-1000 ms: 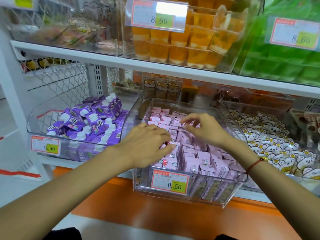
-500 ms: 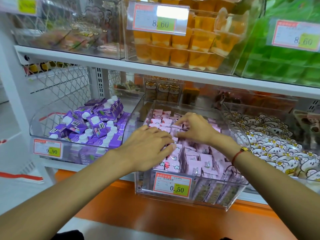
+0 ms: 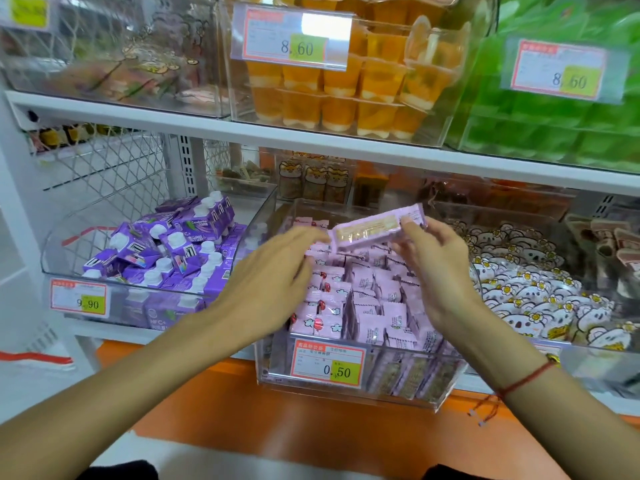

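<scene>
Shop shelves (image 3: 311, 136) fill the frame; at centre, above the clear bin (image 3: 346, 393), our right hand (image 3: 436, 271) pinches the pink packet (image 3: 374, 230) by its end, left hand (image 3: 273, 282) straight-fingered beside. Seemingly light, crinkly, brittle: we hold ends gently.

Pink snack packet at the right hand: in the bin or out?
Out. The right hand pinches the pink snack packet by one end, held above the rows in the clear bin.

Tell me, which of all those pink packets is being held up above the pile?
The long pink packet pinched by the right hand, held above the clear bin. The other packets stand packed in rows inside it.
</scene>
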`<state>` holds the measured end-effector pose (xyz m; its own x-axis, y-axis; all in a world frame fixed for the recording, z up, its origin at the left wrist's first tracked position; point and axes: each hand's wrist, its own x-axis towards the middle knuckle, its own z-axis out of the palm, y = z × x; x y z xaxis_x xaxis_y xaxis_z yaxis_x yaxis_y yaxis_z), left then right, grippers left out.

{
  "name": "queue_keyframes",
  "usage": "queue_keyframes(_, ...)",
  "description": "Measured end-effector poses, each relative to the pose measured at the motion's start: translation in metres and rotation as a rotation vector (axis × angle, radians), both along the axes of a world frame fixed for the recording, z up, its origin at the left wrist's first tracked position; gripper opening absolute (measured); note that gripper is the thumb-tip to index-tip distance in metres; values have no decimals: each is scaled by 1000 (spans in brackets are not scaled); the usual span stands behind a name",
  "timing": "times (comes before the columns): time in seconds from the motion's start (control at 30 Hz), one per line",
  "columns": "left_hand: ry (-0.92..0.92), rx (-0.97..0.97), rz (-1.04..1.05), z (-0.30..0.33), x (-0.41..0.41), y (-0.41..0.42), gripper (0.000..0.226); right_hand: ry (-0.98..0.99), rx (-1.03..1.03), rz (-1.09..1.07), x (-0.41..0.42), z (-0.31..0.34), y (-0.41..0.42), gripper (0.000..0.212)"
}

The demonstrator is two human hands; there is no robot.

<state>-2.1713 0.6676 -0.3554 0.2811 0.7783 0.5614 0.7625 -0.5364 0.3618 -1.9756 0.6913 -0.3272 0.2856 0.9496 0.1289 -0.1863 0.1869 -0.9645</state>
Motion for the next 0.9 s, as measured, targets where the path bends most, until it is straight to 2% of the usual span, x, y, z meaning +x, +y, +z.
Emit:
queue_keyframes(0.07,-164,-2,-56,5,-2,-5,60,100,-52,86,-3,-1,-7,34)
queue_keyframes(0.13,-199,-3,-106,10,-1,-8,73,140,-91,150,-6,-1,-11,32)
queue_keyframes(0.17,-190,11,-113,12,-1,-10,71,151,-97,177,-8,-1,-12,30)
queue_keyframes(0.3,-193,90,-80,15,-2,-15,38,138,-83,256,-15,2,-17,22)
queue_keyframes(0.37,-289,19,-89,17,-4,-15,30,66,-90,273,-15,3,-17,24)
queue_keyframes(0.43,-527,-183,-120,22,-3,-14,22,-154,-34,228,-12,3,-18,30)
queue_keyframes(0.53,-844,-484,-159,25,1,-13,15,-721,303,175,-6,5,-24,43)
queue_keyframes(0.6,-902,-557,-152,24,2,-13,21,-1020,448,294,-6,3,-26,47)
queue_keyframes(0.67,-915,-577,-140,23,4,-14,25,-1147,469,382,-8,-2,-25,46)
queue_keyframes(0.8,-888,-572,-145,26,4,-16,31,-985,411,416,-11,-6,-20,40)
queue_keyframes(0.9,-728,-474,-203,26,4,-18,22,-800,352,462,-9,-7,-15,35)
